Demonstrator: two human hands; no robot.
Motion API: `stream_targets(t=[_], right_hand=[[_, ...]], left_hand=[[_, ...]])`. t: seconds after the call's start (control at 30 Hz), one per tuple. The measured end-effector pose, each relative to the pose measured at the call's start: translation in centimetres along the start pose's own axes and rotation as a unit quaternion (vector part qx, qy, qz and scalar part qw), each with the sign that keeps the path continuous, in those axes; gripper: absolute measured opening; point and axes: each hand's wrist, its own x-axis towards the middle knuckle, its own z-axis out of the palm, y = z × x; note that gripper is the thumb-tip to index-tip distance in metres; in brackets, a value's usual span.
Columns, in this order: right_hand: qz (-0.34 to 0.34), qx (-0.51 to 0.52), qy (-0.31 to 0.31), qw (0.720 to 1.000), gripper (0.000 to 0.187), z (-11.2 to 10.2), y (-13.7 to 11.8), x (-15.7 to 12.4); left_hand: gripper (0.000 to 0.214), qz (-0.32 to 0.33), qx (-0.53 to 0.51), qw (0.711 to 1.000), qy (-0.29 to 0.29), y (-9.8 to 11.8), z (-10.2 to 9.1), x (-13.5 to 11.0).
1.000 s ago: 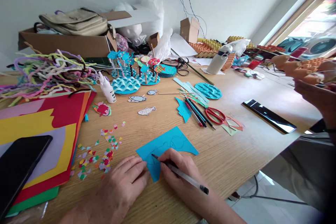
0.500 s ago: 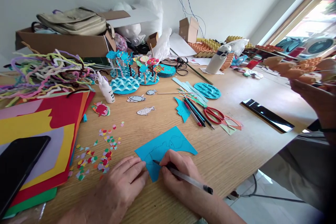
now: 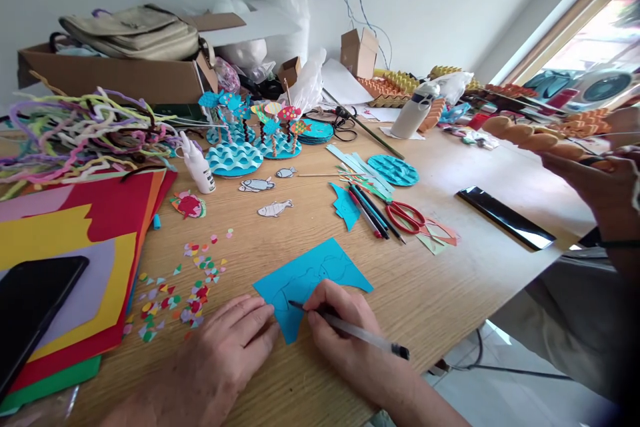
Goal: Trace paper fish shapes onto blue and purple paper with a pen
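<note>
A piece of blue paper (image 3: 305, 280) with fish outlines drawn on it lies on the table in front of me. My right hand (image 3: 345, 323) is closed around a black pen (image 3: 360, 333), whose tip rests on the paper's left part. My left hand (image 3: 235, 340) lies flat, its fingertips at the paper's lower left edge. Just left of it are scattered bits of coloured paper (image 3: 200, 293). Beyond the blue sheet lie a white paper fish cutout (image 3: 275, 208), a blue paper scrap (image 3: 345, 207), several pens (image 3: 370, 212) and red-handled scissors (image 3: 406, 217).
Coloured paper sheets (image 3: 115, 233) with a black phone (image 3: 40, 313) lie at left, below pipe cleaners (image 3: 85, 127). A glue bottle (image 3: 199, 163) stands near paper fish models (image 3: 275, 123). At right, another person's hand (image 3: 575, 180) holds an orange egg tray (image 3: 530, 137) above a black glossy object (image 3: 505, 217).
The pen tip has shifted very slightly on the blue paper. The other person's hand and egg tray have moved left. My left hand stays at the paper's edge.
</note>
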Motion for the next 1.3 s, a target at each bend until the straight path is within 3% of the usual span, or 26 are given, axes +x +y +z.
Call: stream_targets(t=[0.5,0.97,1.3], right_hand=[[-0.011,-0.014,-0.037,0.999,0.013,0.36,-0.01,0.34],[-0.017,-0.027,0.003,0.999,0.014,0.20,0.06,-0.01],[-0.005,-0.003,0.007,1.000,0.012,-0.10,-0.24,0.00]], left_hand=[[0.046,-0.006,-0.004,1.000,0.023,0.02,0.38,0.14],[0.044,-0.008,0.013,0.999,0.047,0.17,0.34,0.25],[0.038,0.002,0.010,1.000,-0.003,0.05,-0.38,0.15]])
